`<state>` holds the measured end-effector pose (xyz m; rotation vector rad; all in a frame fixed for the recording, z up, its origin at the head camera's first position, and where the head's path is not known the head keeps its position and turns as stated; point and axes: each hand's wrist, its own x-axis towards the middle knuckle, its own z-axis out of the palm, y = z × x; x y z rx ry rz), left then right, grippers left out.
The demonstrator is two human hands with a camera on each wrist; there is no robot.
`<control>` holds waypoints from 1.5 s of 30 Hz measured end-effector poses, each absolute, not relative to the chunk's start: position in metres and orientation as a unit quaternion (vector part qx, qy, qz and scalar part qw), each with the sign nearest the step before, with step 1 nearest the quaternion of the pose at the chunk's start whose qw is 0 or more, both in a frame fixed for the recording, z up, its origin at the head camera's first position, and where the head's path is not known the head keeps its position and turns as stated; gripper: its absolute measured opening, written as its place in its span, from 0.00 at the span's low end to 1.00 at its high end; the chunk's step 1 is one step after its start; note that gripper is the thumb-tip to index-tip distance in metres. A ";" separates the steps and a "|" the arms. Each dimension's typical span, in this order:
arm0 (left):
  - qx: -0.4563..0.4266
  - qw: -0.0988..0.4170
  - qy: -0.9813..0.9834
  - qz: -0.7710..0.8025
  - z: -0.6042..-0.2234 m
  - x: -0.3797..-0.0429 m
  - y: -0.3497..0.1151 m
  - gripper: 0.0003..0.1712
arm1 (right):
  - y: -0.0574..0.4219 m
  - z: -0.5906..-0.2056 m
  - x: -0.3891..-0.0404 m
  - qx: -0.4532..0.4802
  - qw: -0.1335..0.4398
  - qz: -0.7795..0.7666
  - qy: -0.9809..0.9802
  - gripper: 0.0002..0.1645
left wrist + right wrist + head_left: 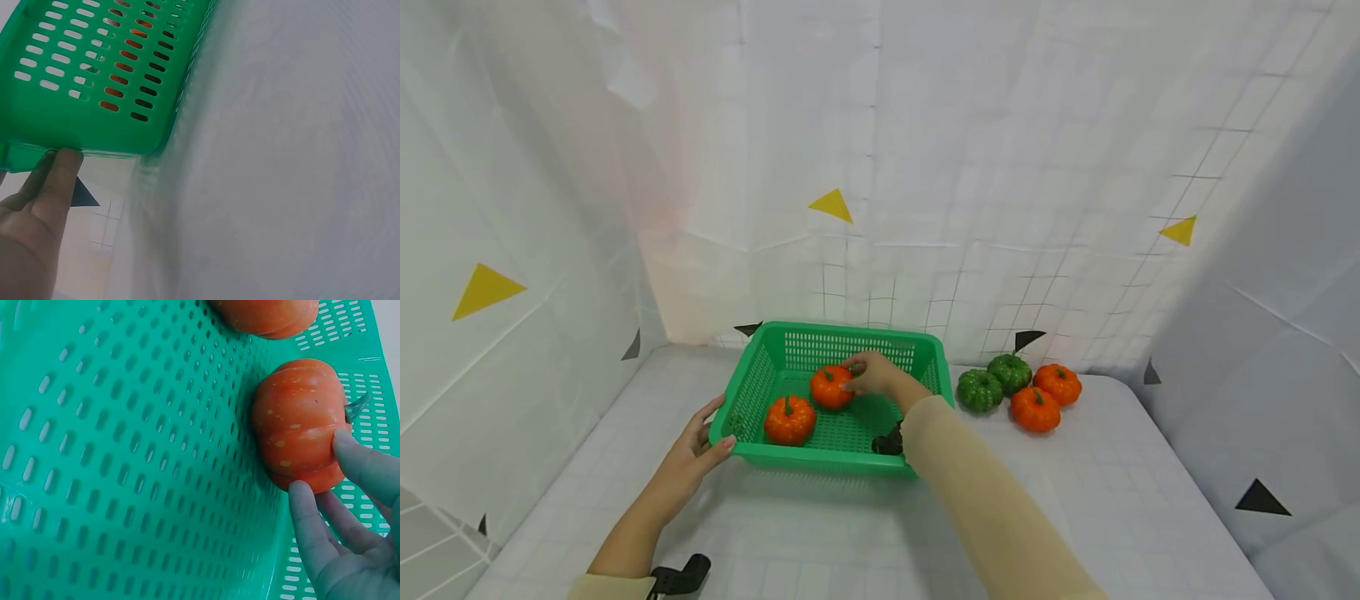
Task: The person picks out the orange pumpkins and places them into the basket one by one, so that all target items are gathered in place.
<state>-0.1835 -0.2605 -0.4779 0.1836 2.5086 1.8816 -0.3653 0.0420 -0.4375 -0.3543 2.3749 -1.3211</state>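
A green plastic basket with slotted walls stands on the table. My left hand holds its near left corner, thumb at the front rim and fingers along the left side; in the left wrist view, fingertips touch the wall under the rim. Inside the basket my right hand pinches an orange toy pumpkin with a green stem. In the right wrist view, the thumb is near the stem and the fingers are at the pumpkin's side. Another orange pumpkin lies nearer the front left of the basket.
Right of the basket, two green pumpkins and two orange pumpkins sit grouped on the white table. White sheets with yellow and black triangles hang behind and at both sides. A black device is on the left wrist.
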 end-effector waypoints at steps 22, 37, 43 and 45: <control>0.057 0.005 0.796 0.602 -0.478 -0.183 -0.261 0.44 | 0.062 -0.391 -0.358 -0.184 0.211 -0.451 0.847 0.29; 0.051 0.001 0.797 0.601 -0.478 -0.183 -0.261 0.44 | 0.105 -0.362 -0.324 -0.212 0.138 -0.399 0.881 0.25; 0.053 0.004 0.797 0.601 -0.478 -0.183 -0.261 0.44 | 0.125 -0.360 -0.307 -0.219 0.133 -0.423 0.869 0.26; 0.055 0.004 0.798 0.601 -0.478 -0.183 -0.261 0.44 | 0.133 -0.360 -0.303 -0.213 0.130 -0.429 0.868 0.26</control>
